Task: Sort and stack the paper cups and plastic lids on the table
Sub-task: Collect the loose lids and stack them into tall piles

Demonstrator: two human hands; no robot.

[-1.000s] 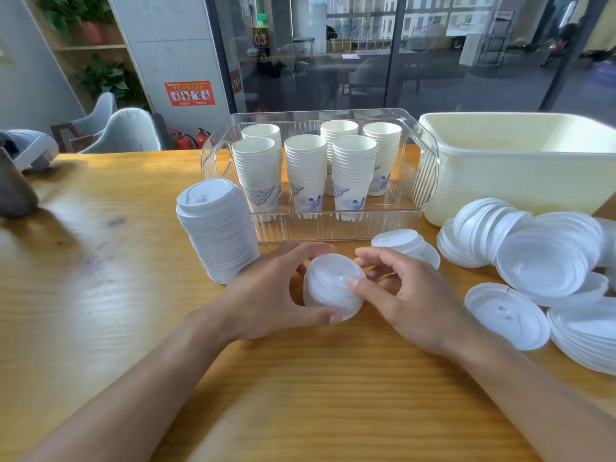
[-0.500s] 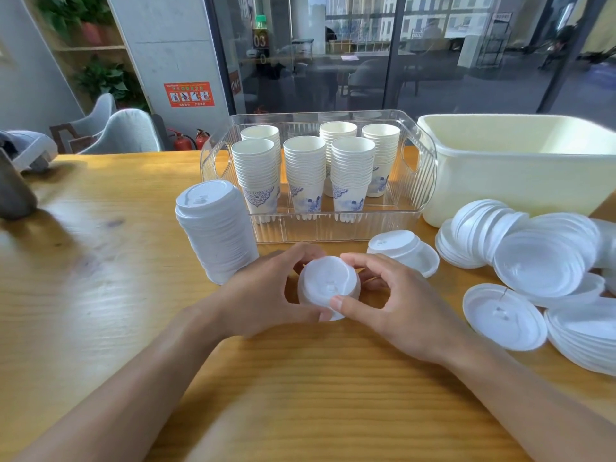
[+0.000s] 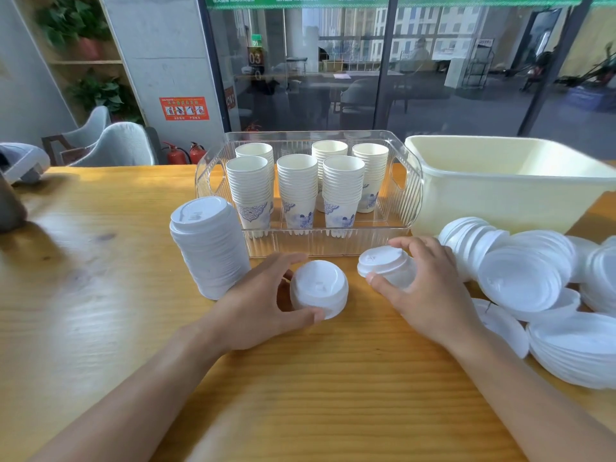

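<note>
Both hands have parted since half a second ago: they no longer share one small stack, and the right hand (image 3: pixel 430 288) has gone rightward to a second short lid stack (image 3: pixel 386 266), fingers and thumb curled round it. Left hand (image 3: pixel 263 305) grasps the first short lid stack (image 3: pixel 319 288), thumb in front, fingers behind. Just left stands the tall lid stack (image 3: pixel 208 245). Loose lids (image 3: pixel 533 278) lie heaped at the right. Stacked paper cups (image 3: pixel 296 191) fill the clear tray (image 3: pixel 333 245), beside a cream tub (image 3: pixel 506 195) on the wooden table (image 3: pixel 100 295). Beyond are glass doors (image 3: pixel 383 61) and grey chairs (image 3: pixel 113 145)
</note>
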